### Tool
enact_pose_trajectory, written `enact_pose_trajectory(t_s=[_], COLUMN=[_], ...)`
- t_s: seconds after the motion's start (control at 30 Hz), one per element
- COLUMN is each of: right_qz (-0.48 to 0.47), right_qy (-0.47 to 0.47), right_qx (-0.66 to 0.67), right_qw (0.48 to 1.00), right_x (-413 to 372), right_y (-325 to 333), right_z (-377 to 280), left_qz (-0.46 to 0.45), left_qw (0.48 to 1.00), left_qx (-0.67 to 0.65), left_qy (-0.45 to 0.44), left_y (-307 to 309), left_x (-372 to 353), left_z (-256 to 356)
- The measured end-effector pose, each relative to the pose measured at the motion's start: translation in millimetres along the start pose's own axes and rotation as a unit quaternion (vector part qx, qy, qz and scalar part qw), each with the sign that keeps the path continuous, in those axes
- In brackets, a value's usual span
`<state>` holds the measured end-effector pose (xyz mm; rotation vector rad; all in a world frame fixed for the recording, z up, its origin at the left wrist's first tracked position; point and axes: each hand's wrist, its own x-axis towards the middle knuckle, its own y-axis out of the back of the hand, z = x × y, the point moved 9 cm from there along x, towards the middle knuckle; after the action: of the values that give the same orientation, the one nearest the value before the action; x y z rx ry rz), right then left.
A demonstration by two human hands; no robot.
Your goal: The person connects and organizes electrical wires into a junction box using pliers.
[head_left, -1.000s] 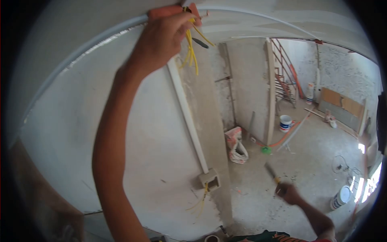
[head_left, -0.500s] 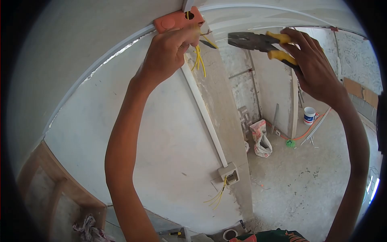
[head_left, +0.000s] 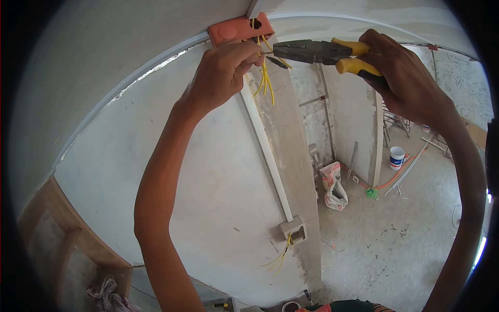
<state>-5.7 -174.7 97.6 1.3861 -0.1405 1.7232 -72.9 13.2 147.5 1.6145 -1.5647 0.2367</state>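
Note:
My left hand (head_left: 221, 73) is closed in a pinch on a wire, and its bare copper-coloured end (head_left: 267, 52) pokes out toward the right. In my right hand (head_left: 403, 78) are combination pliers (head_left: 304, 51) with yellow-and-black handles, their jaw tip right at that wire end. An orange junction box (head_left: 228, 31) with a round hole sits just above my left hand, where wall meets ceiling. Several yellow wires (head_left: 267, 83) hang below it, and a dark-wrapped wire (head_left: 279, 63) shows beside the pliers' jaws.
White trunking (head_left: 265, 156) runs down the wall to an open socket box (head_left: 294, 231) with loose yellow wires. A torn sack (head_left: 333, 187) and a white bucket (head_left: 396, 157) stand on the concrete floor to the right. At lower left is a wooden frame (head_left: 78, 223).
The pliers have moved left, bringing their jaws up to the wire end by my left hand. My left hand keeps its pinch; the view has shifted slightly.

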Motion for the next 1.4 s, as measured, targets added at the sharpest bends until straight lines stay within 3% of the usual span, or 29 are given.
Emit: enact_pose_trajectory(t_s=[0.13, 0.17, 0.23, 0.3, 0.37, 0.43, 0.47, 0.53, 0.6, 0.67, 0.73, 0.87, 0.93, 0.97, 1.03, 1.07, 1.13, 1.27, 1.4], right_qz=[-0.075, -0.110, -0.202, -0.207, -0.140, 0.022, 0.093, 0.204, 0.226, 0.290, 0.291, 0.237, 0.273, 0.308, 0.324, 0.304, 0.275, 0.241, 0.310], right_qy=[-0.086, -0.120, -0.194, -0.202, -0.158, -0.040, 0.008, 0.057, 0.020, 0.110, 0.145, 0.122, 0.153, 0.186, 0.201, 0.184, 0.162, 0.158, 0.204], right_qx=[0.167, 0.251, 0.432, 0.467, 0.409, 0.185, 0.038, -0.276, -0.351, -0.408, -0.444, -0.475, -0.461, -0.442, -0.427, -0.431, -0.441, -0.448, -0.426], right_qw=[0.979, 0.954, 0.857, 0.836, 0.888, 0.982, 0.995, 0.937, 0.908, 0.859, 0.835, 0.839, 0.831, 0.822, 0.820, 0.830, 0.839, 0.847, 0.825], right_x=[-8, -11, -22, -30, -31, -27, -24, -14, -3, 6, 9, 18, 26, 43, 46, 33, 26, 28, 32], right_y=[-24, -38, -71, -79, -61, -16, 2, 27, 42, 53, 51, 44, 29, 0, 0, 27, 43, 44, 38], right_z=[16, 18, 13, 9, 13, 16, 15, 9, 12, -9, -16, -17, 1, 46, 44, -4, -30, -25, -15], left_qz=[0.025, 0.027, 0.036, 0.043, -0.012, -0.059, -0.080, -0.087, -0.053, -0.030, -0.027, -0.043, -0.045, -0.045, -0.035, -0.027, -0.024, -0.035, -0.044], left_qw=[0.998, 0.996, 0.994, 0.996, 1.000, 0.997, 0.994, 0.992, 0.995, 0.996, 0.996, 0.995, 0.996, 0.996, 0.996, 0.996, 0.996, 0.995, 0.996], left_qx=[0.029, 0.037, 0.033, 0.009, -0.011, -0.034, -0.047, -0.067, -0.077, -0.083, -0.089, -0.076, -0.070, -0.070, -0.073, -0.077, -0.079, -0.083, -0.072], left_qy=[-0.052, -0.080, -0.095, -0.076, -0.011, 0.041, 0.056, 0.056, 0.026, 0.011, 0.014, 0.036, 0.035, 0.034, 0.027, 0.023, 0.023, 0.033, 0.035], left_y=[0, -3, -7, -7, -1, 4, 3, -1, 2, 4, 5, 5, 4, 4, 6, 5, 5, 5, 5], left_x=[-4, -5, -7, -6, -1, 4, 6, 8, 9, 10, 10, 7, 6, 6, 6, 5, 4, 5, 5], left_z=[0, -1, -1, 1, -5, -9, -11, -13, -10, -7, -5, -8, -8, -8, -8, -8, -8, -10, -9])
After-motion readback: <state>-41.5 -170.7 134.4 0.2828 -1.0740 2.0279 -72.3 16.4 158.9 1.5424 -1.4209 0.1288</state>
